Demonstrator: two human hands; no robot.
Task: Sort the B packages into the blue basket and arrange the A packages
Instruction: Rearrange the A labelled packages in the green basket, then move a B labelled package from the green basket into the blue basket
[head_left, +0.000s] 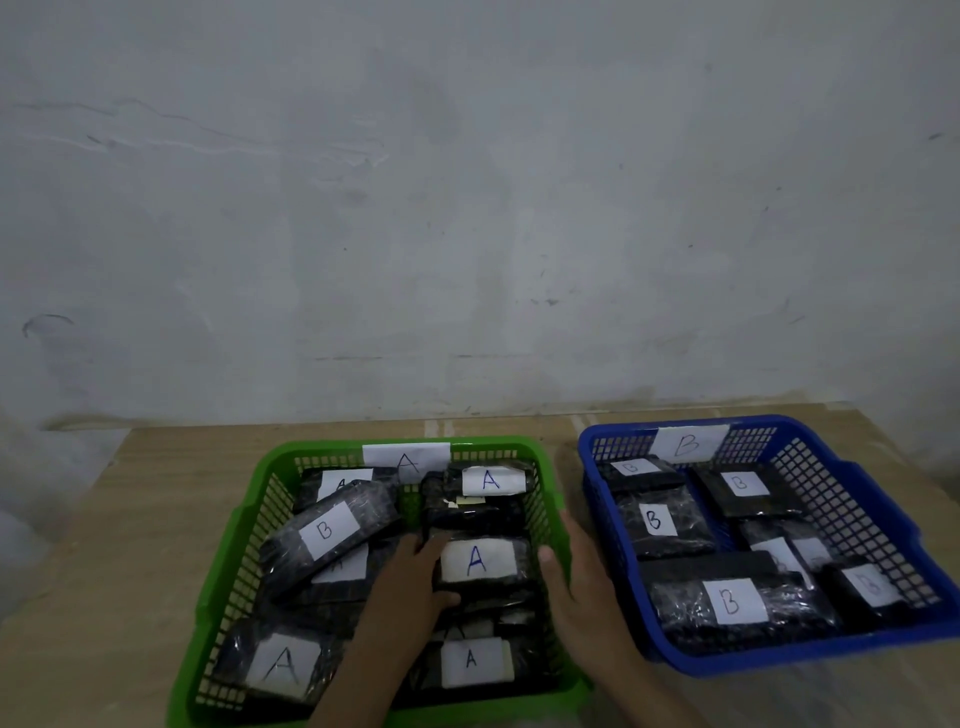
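A green basket (228, 571) tagged A holds several black wrapped packages with white labels. One B package (327, 535) lies tilted on top at the left of it. Both hands clasp an A package (480, 564) in the basket's middle right: my left hand (410, 587) on its left end, my right hand (576, 587) on its right end by the basket wall. More A packages lie at the back (491, 480) and front (283, 662). To the right stands the blue basket (857, 499) tagged B, with several B packages (727, 603) inside.
Both baskets sit on a wooden table (130, 519) pushed against a pale wall (467, 208). Bare tabletop shows to the left of the green basket and in the narrow gap between the baskets.
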